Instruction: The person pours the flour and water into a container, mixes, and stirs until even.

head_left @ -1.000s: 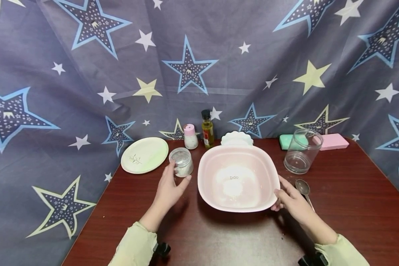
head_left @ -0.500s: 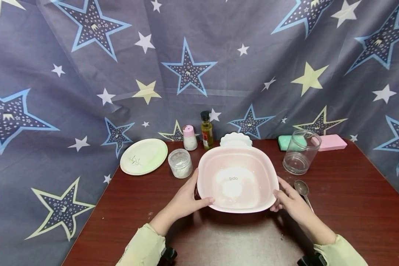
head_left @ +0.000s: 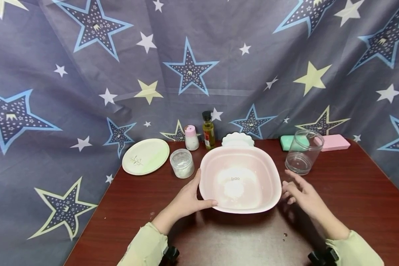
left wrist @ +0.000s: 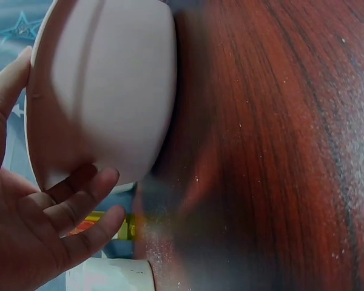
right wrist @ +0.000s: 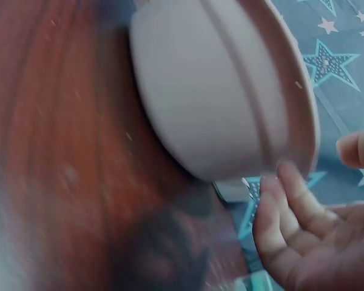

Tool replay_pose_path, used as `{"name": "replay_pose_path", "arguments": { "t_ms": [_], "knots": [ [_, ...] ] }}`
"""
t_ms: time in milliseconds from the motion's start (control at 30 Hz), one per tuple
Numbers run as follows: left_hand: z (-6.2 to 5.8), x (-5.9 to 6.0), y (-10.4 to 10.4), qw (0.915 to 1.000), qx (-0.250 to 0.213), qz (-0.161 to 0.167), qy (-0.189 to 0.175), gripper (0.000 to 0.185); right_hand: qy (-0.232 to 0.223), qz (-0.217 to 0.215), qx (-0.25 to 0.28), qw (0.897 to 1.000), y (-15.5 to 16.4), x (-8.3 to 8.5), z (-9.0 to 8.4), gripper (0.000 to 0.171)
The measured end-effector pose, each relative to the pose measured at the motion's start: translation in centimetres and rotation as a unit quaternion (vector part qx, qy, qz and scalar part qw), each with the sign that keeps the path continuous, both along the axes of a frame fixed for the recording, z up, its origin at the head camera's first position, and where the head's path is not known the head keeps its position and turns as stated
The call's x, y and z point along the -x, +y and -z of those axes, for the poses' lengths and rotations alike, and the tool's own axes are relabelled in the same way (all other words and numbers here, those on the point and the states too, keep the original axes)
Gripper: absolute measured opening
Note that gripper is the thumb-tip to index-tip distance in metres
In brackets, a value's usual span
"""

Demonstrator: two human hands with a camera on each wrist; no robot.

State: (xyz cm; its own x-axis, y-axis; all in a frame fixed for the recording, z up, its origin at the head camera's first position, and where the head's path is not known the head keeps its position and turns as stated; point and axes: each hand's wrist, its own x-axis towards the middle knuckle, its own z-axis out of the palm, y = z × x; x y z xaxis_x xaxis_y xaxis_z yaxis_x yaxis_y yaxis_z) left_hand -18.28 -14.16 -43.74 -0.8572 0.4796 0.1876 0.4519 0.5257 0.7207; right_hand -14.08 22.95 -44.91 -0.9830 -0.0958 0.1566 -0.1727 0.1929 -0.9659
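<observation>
A pink basin (head_left: 239,184) marked "bdo" stands on the table in the middle of the head view. My left hand (head_left: 185,198) grips its left edge; the left wrist view shows the thumb at the rim and curved fingers (left wrist: 88,194) under it. Just off the right edge is my right hand (head_left: 304,195), its fingers loosely bent. In the right wrist view, its thumb (right wrist: 357,150) stands apart from the basin, while a fingertip is close to the outer wall; whether they touch I cannot tell. The spoon seen earlier is hidden by the right hand.
Left of the basin are a lidded clear jar (head_left: 182,163) and an oval plate (head_left: 145,157). Behind stand a pink-capped shaker (head_left: 191,138), an oil bottle (head_left: 208,131) and a white scalloped dish (head_left: 237,139). A clear tumbler (head_left: 303,153) and green and pink sponges (head_left: 335,142) are at right.
My left hand has moved right from beside the jar to the basin's left edge and taken hold. My right hand has let go of the right edge and drawn slightly away.
</observation>
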Motion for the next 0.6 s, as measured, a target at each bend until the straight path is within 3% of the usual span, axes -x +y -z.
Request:
{"name": "replay_pose_path", "arguments": {
  "t_ms": [233,400,500,600],
  "knots": [
    [0.1,0.1,0.0,1.0,-0.007,0.005,-0.003,0.119,0.033,0.129,-0.077,0.988,3.2,1.5,-1.3,0.054],
    [0.1,0.1,0.0,0.9999,-0.007,0.008,-0.003,0.118,0.015,0.251,-0.129,0.959,5.4,2.8,-1.6,0.06],
    [0.0,0.0,0.0,0.9999,-0.008,0.008,-0.007,0.118,0.001,0.276,-0.168,0.947,6.4,3.8,-1.4,0.068],
    [0.0,0.0,0.0,0.9998,-0.013,0.009,-0.01,0.118,-0.001,0.259,-0.189,0.947,7.2,5.1,-0.9,0.081]
  ]
}}
